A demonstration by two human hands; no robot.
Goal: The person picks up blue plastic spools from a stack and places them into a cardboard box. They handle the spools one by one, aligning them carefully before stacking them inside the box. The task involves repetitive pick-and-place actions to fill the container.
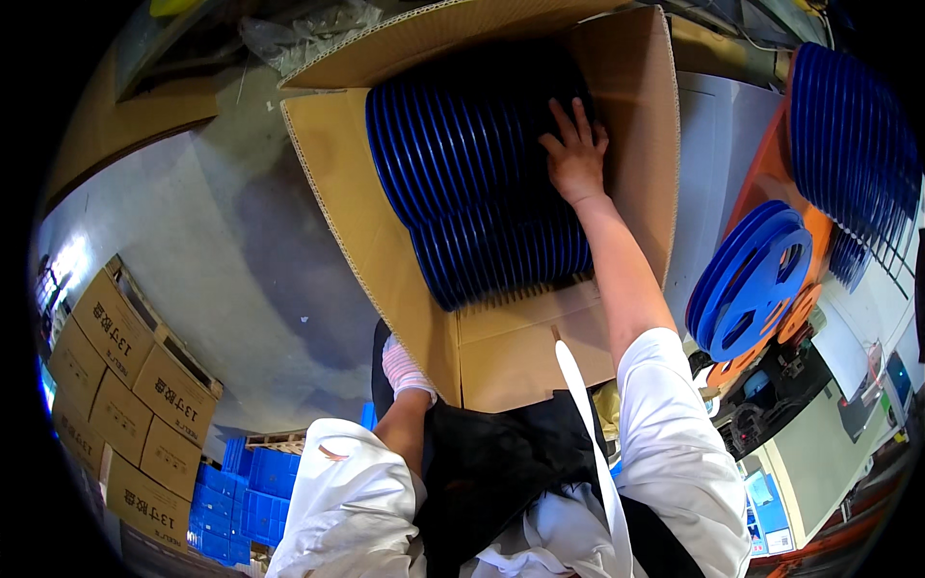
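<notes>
An open cardboard box (356,222) stands in front of me, its flaps raised. Two rows of dark blue reels (453,144) are packed on edge inside it, their rims side by side. My right hand (578,159), bare, reaches into the box and lies on the reels at the right, fingers spread. At the box's near left corner, my left hand (405,369) wears a pink-and-white striped glove. It is against the outside of the box, and its fingers are mostly hidden behind the cardboard.
To the right, several blue reels (752,279) hang on an orange machine, with a rack of more blue reels (853,135) behind. Stacked cartons (145,385) and blue crates (241,496) stand at the lower left. Clear plastic wrap (303,34) lies beyond the box.
</notes>
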